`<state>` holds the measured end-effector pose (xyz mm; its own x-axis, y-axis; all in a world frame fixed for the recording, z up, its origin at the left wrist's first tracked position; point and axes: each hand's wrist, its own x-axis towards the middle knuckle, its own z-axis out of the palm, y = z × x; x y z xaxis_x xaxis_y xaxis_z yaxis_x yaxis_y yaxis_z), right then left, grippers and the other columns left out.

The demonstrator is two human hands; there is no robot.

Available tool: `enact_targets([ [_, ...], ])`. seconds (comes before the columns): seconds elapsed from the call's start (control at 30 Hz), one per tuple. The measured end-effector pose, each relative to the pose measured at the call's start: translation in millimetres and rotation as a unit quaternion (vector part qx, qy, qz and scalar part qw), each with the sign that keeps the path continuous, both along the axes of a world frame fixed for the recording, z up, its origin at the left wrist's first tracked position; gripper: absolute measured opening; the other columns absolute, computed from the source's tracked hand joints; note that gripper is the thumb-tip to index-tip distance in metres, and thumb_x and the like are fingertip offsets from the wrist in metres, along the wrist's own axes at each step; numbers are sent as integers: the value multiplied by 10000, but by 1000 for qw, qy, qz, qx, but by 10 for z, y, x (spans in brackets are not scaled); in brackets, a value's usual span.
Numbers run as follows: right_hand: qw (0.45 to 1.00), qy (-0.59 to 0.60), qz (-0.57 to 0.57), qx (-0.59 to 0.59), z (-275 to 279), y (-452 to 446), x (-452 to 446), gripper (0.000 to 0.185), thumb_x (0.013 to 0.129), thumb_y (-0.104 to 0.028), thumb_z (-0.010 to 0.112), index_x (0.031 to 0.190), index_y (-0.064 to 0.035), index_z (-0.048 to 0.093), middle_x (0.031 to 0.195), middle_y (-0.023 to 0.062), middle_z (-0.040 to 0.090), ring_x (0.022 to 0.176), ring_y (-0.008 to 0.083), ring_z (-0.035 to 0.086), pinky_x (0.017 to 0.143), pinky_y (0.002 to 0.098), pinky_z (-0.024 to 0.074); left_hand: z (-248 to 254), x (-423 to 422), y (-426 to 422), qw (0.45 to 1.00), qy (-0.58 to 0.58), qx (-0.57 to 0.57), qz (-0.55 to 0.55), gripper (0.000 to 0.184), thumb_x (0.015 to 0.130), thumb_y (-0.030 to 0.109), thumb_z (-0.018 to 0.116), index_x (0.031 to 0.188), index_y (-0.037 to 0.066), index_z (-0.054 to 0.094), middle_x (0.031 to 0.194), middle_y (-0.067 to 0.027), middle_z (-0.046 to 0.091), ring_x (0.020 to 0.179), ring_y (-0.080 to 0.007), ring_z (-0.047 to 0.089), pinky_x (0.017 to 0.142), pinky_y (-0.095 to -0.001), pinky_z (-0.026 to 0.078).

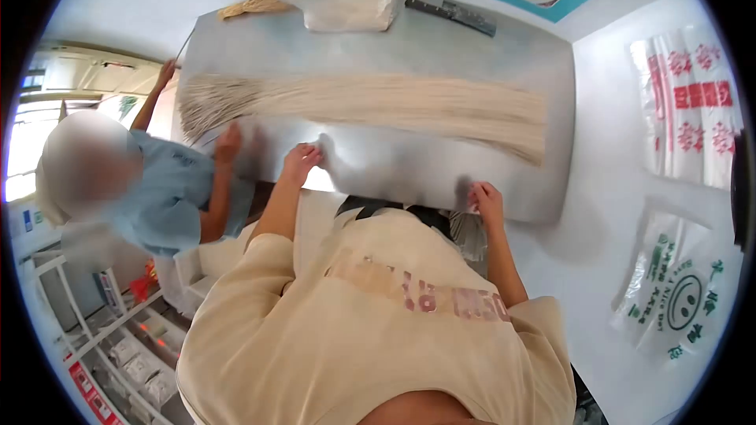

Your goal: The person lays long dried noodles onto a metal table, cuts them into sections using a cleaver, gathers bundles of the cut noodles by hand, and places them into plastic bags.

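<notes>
A long, flat bundle of pale dried noodles lies across the metal table, its strands spreading at the left end. My left hand is over the near part of the table, just short of the bundle, with loosely curled fingers and nothing visible in them. At the table's near right edge is my right hand, its fingers bent and slightly apart, apart from the bundle. Below that edge, close to my right hand, hang some greyish strands, partly hidden; no contact with them is visible.
A co-worker in a blue shirt stands at the left, one hand near the bundle's left end. At the back are a clear plastic bag, a brown bundle and a cleaver. Printed bags hang on the right.
</notes>
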<state>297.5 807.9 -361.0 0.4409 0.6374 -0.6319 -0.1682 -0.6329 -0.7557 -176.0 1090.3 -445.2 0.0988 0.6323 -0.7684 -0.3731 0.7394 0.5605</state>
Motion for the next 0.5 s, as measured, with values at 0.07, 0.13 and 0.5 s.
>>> enact_targets([
  [0.07,999,-13,34,35,175,590,54,223,978,-253,587,1041,-68,695,780,31,671,608,111,612,509,249,448,140,-22,267,999,-12,-23,22,312,972,182,549,1198,-20,474,1234,-185,532,1094,-331,581,928,-446,557],
  [0.13,998,-24,40,46,383,1247,109,223,981,-268,592,1000,-68,690,791,36,666,618,109,604,517,244,442,-3,-103,506,999,-27,-22,28,311,972,181,538,1198,-22,472,1243,-177,533,1100,-322,581,929,-438,555],
  [0.5,993,-47,102,36,188,4542,588,413,971,-297,606,1339,-131,518,924,36,667,767,124,644,567,279,492,287,-53,1076,978,199,-51,20,436,933,156,569,1347,79,453,1057,-122,597,932,-243,650,768,-407,589],
])
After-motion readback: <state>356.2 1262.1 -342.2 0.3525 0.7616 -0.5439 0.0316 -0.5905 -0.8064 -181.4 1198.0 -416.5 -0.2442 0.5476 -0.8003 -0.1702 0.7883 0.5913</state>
